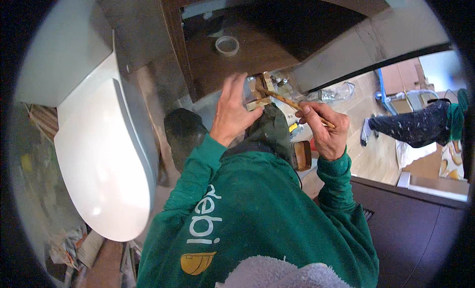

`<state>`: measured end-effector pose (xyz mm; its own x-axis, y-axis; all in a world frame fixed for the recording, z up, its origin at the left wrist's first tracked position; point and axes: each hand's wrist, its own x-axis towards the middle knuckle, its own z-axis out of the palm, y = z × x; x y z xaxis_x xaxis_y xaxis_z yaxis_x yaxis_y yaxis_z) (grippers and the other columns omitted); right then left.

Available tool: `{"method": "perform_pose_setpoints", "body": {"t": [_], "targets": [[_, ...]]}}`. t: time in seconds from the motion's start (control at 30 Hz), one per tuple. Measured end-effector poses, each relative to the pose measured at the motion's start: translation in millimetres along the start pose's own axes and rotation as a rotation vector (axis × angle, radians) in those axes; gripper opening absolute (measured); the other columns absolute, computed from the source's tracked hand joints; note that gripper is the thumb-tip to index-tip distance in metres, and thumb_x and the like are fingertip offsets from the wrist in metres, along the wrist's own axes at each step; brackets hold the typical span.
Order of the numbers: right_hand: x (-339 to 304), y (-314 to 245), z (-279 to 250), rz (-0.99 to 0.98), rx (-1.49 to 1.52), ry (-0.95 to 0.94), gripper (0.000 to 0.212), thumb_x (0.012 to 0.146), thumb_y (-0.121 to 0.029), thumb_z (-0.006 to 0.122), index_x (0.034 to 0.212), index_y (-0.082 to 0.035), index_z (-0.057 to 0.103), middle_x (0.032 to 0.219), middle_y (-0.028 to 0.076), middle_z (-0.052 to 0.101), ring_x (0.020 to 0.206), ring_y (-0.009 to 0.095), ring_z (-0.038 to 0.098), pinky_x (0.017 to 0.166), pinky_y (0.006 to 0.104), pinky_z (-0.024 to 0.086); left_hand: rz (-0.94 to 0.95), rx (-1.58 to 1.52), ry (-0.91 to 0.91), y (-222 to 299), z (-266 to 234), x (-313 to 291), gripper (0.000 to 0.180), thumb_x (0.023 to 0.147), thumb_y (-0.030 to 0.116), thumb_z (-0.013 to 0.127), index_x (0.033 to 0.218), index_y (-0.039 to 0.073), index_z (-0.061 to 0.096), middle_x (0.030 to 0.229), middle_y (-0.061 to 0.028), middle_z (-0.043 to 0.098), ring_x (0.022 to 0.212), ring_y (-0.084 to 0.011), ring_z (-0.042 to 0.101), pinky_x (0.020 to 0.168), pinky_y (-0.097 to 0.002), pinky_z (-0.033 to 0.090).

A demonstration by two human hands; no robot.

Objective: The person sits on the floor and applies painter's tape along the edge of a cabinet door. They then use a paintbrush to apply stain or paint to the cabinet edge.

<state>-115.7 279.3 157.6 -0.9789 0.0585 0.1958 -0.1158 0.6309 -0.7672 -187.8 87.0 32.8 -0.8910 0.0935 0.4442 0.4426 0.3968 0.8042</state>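
My right hand [325,124] pinches a thin wooden stick [286,100], possibly a brush handle, pointing left and away from me. The stick's far end reaches into a small clear container [251,90] with brown inside. My left hand [230,108] is curved around the near left side of this container, thumb toward the stick. Exactly how the fingers meet the container is partly hidden. A pale yellowish edge shows beside the container, too small to identify.
On the left stands a toilet with its white lid [101,164] down. A white round ring or lid [227,46] lies in the brown cabinet [257,50] ahead. Clear plastic [339,92] lies on the tiled floor at right. Another person's dark-trousered leg [410,124] shows farther right.
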Motion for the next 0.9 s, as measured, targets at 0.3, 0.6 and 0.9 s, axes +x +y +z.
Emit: {"method": "perform_pose_setpoints", "body": {"t": [0.3, 0.6, 0.9], "targets": [[-13, -15, 17, 0.066, 0.047, 0.226, 0.020, 0.093, -0.014, 0.061, 0.097, 0.004, 0.069, 0.075, 0.011, 0.071, 0.069, 0.014, 0.067, 0.064, 0.0260, 0.053, -0.015, -0.055, -0.081, 5, -2, 30, 0.081, 0.059, 0.023, 0.085, 0.130, 0.002, 0.051, 0.130, -0.0211, 0.051, 0.119, -0.0374, 0.053, 0.100, -0.0406, 0.046], [-63, 14, 40, 0.404, 0.697, 0.344, 0.023, 0.095, -0.007, 0.060, 0.109, 0.009, 0.065, 0.090, 0.017, 0.071, 0.075, 0.020, 0.069, 0.069, 0.0281, 0.056, -0.030, 0.044, -0.118, 4, -12, 40, 0.076, 0.055, 0.021, 0.086, 0.122, 0.000, 0.058, 0.115, -0.0201, 0.061, 0.106, -0.0345, 0.061, 0.092, -0.0391, 0.049], [-109, 51, -4, 0.270, 0.789, 0.444, 0.020, 0.092, -0.003, 0.061, 0.108, 0.008, 0.066, 0.091, 0.016, 0.071, 0.078, 0.019, 0.069, 0.073, 0.0288, 0.055, -0.045, 0.137, -0.199, 41, 8, 12, 0.079, 0.054, 0.022, 0.089, 0.123, 0.001, 0.058, 0.118, -0.0162, 0.060, 0.108, -0.0307, 0.059, 0.095, -0.0369, 0.048]]}}
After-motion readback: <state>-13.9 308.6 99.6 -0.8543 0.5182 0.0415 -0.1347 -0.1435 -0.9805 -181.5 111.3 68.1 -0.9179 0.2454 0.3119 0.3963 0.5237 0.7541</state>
